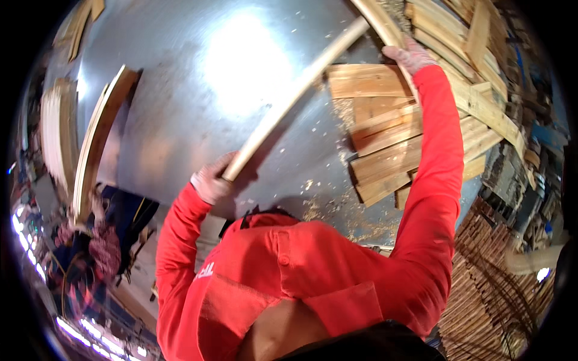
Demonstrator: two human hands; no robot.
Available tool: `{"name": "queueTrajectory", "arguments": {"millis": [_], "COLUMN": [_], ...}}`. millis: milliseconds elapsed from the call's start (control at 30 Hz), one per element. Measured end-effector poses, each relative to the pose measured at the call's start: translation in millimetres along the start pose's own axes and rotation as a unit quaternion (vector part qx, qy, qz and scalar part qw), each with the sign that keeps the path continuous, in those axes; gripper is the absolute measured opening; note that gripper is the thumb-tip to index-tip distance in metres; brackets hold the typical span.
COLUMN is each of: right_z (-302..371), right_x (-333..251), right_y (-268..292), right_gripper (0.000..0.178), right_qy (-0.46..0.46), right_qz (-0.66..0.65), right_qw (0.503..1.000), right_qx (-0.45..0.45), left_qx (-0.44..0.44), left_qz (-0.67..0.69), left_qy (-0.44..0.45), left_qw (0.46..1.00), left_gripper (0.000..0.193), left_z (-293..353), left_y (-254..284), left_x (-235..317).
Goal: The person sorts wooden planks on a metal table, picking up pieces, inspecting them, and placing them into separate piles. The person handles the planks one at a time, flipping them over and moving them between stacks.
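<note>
The counter [174,114] is smooth, glossy metal, strewn with rough wood shavings [314,212] by its near edge. The long strip [295,100] across it is smooth, pale wood; the boards [388,157] toward its right edge, matt, grained wood; the sleeves [438,144], matt cloth.

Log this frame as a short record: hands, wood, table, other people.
left hand: closed around the near end of a long strip
right hand: on a plank at the upper right
strip's far end: close to the plank; contact unclear
table: grey, shiny, with a bright glare patch
loose boards: overlapping pile, right side of table
shavings: scattered near the pile
co-worker: at left, patterned sleeve, by the lower end of some long boards
</note>
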State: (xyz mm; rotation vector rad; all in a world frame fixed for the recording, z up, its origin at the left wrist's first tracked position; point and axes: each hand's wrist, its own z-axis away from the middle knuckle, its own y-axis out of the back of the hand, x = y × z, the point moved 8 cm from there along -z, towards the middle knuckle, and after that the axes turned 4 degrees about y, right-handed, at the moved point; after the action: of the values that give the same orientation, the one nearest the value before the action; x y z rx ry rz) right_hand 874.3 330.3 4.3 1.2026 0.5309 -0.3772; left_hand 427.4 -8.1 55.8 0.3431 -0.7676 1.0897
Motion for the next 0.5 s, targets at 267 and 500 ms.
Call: {"name": "queueTrajectory", "arguments": {"millis": [267, 500], "right_z": [154.8, 204.6], "right_x": [-148.5, -248.7], "right_y": [-109.1, -223.9], "right_gripper": [0.06, 0.084], "right_qy": [-0.106, -0.127], "right_qz": [-0.735, -0.222], "right_qw": [0.638, 0.931], "right_qx": [-0.204, -0.259], "left_qx": [-0.18, -0.038], "left_qz": [0.559, 0.329], "left_qy": [-0.055, -0.131], "left_qw": [0.807, 0.934], "left_gripper": [0.085, 0.057], "left_z": [16.2, -74.3], "left_y": [-24.2, -30.4], "left_x": [-28.5, -55.5]}}
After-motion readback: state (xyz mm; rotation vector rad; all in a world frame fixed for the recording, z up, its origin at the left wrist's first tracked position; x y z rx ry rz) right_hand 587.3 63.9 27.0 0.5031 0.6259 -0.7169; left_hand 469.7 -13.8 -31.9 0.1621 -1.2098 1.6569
